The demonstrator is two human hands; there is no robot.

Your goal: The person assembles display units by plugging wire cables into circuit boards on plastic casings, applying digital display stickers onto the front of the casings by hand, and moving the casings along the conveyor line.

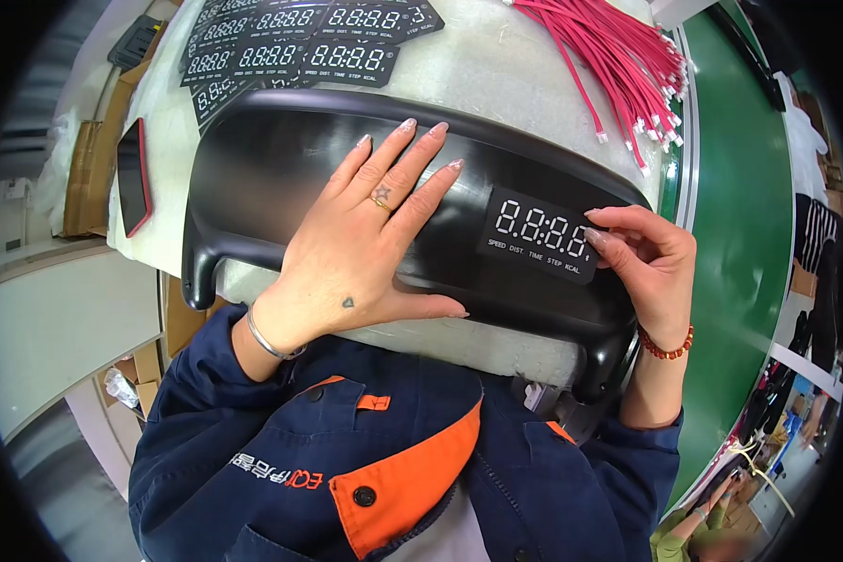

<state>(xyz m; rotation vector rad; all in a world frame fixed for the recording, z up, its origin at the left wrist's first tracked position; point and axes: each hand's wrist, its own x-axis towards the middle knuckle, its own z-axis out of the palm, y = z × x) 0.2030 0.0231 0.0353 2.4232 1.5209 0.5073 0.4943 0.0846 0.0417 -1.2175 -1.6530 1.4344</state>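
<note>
Here, label (pixel 532 228), edge touching right fingers (pixel 635 221)

Covered label, cropped surroundings
The right hand (pixel 660 262) hides part of the display label (pixel 534 232); the top edge crops red cables (pixel 609 47) and dark labels (pixel 347 61); a co-worker (pixel 688 534) is cut off below.

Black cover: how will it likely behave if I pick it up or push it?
The black cover is probably stiff, as its curved form looks undented around the left hand. Its glossy highlights suggest a smooth surface that could be slippery. The legs jutting from its two ends might catch if it is pushed.
</note>
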